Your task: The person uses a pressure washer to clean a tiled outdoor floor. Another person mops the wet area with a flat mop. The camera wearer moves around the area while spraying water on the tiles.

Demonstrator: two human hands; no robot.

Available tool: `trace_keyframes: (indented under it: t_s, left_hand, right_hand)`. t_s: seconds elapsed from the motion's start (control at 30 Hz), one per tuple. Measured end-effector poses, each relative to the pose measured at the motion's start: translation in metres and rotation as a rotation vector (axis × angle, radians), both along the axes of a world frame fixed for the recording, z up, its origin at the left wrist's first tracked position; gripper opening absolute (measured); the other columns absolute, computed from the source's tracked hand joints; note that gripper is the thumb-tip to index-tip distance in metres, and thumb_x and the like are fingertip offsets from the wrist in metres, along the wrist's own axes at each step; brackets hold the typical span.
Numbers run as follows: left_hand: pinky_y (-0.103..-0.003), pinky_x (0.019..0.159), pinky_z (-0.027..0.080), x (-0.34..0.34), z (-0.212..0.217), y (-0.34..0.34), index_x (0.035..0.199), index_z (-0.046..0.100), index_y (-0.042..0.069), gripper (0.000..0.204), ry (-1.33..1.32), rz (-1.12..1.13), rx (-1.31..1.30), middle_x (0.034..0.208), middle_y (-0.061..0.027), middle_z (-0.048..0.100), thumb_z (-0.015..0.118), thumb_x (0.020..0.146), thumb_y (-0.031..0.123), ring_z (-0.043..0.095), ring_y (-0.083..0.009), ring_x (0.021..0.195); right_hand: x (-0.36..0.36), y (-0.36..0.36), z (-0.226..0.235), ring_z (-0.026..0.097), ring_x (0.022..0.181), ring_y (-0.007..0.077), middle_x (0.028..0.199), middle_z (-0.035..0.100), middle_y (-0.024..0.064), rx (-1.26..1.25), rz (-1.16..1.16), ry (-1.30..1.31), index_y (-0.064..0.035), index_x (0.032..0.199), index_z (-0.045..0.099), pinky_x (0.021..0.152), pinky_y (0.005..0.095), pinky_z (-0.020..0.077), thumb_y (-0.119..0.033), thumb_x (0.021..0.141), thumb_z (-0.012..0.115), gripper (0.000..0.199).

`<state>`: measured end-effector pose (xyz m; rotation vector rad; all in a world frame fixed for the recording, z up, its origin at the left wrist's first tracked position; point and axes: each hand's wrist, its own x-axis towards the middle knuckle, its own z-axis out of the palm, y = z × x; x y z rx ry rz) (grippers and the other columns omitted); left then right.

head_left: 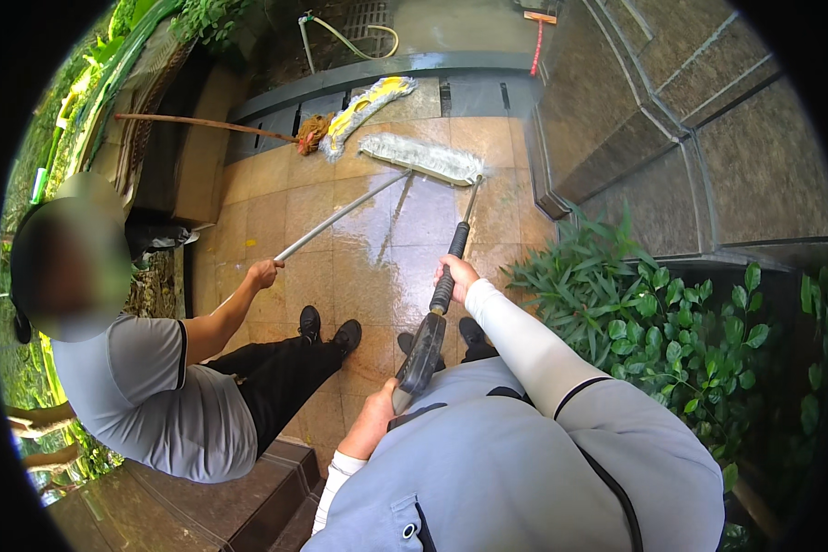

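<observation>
A black pressure washer gun (422,354) slants up and away from my body. My left hand (372,419) is closed round its rear end near my waist. Further along, my right hand (455,278) wraps round the ribbed grip at the start of the thin metal lance (474,200). The lance tip is by the right end of a wide white fluffy mop head (420,158). A co-worker's hand (265,273) on the left grips the metal mop pole (340,218) joined to it.
Wet tan tiles (308,216) cover the floor. Behind lie a yellow and grey mop cloth (370,110), a brown mop with a wooden handle (207,125), a hose (350,46) and a red-handled squeegee (537,41). Plants (672,322) and a stone wall (616,184) stand right; the co-worker (166,386) left.
</observation>
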<state>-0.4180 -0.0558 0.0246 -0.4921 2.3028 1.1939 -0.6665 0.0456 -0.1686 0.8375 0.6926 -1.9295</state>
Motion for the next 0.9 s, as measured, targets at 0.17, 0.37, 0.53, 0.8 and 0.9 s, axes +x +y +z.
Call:
trace_keyframes:
  t_s: [0.17, 0.37, 0.53, 0.8, 0.9]
  left_hand:
    - [-0.042, 0.068, 0.045, 0.003, -0.003, 0.000, 0.110, 0.043, 0.001, 0.049, -0.045, -0.021, -0.035, 0.081, -0.0284, 0.056, 0.065, 0.070, 0.019, 0.055, -0.0427, 0.084]
    - [-0.038, 0.072, 0.044, 0.008, -0.007, 0.000, 0.110, 0.047, 0.008, 0.050, -0.141, 0.061, -0.040, 0.085, -0.0263, 0.058, 0.068, 0.067, 0.023, 0.057, -0.0392, 0.088]
    - [-0.041, 0.068, 0.045, 0.016, 0.004, 0.000, 0.107, 0.045, 0.000, 0.046, -0.025, 0.016, -0.033, 0.082, -0.0282, 0.057, 0.065, 0.070, 0.019, 0.055, -0.0422, 0.086]
    - [-0.041, 0.069, 0.045, 0.019, 0.008, -0.002, 0.107, 0.045, 0.000, 0.046, -0.056, 0.071, 0.005, 0.084, -0.0269, 0.057, 0.065, 0.069, 0.017, 0.055, -0.0415, 0.086]
    - [-0.041, 0.069, 0.045, 0.021, 0.008, -0.003, 0.107, 0.044, 0.000, 0.046, -0.065, 0.103, -0.005, 0.084, -0.0268, 0.057, 0.065, 0.069, 0.015, 0.056, -0.0412, 0.086]
  right_hand:
    - [0.003, 0.000, -0.007, 0.046, 0.054, 0.0186, 0.062, 0.041, 0.0061, -0.009, -0.035, -0.013, -0.0053, 0.079, 0.040, 0.049, 0.0351, 0.0454, -0.010, 0.077, 0.052, 0.013]
    - [0.012, 0.001, -0.004, 0.045, 0.054, 0.0162, 0.062, 0.042, 0.0059, -0.016, -0.026, -0.027, -0.0054, 0.082, 0.039, 0.049, 0.0312, 0.0442, -0.009, 0.079, 0.050, 0.012]
    - [0.025, -0.004, -0.009, 0.046, 0.054, 0.0187, 0.062, 0.041, 0.0058, 0.002, -0.046, -0.038, -0.0050, 0.078, 0.040, 0.049, 0.0361, 0.0448, -0.010, 0.077, 0.052, 0.013]
    - [0.021, -0.017, -0.006, 0.046, 0.054, 0.0193, 0.062, 0.041, 0.0068, 0.018, 0.020, -0.001, -0.0044, 0.079, 0.040, 0.048, 0.0365, 0.0451, -0.010, 0.077, 0.051, 0.013]
    - [0.014, -0.032, -0.004, 0.047, 0.053, 0.0199, 0.061, 0.043, 0.0072, 0.014, 0.046, 0.052, -0.0044, 0.078, 0.041, 0.048, 0.0366, 0.0459, -0.011, 0.077, 0.052, 0.013]
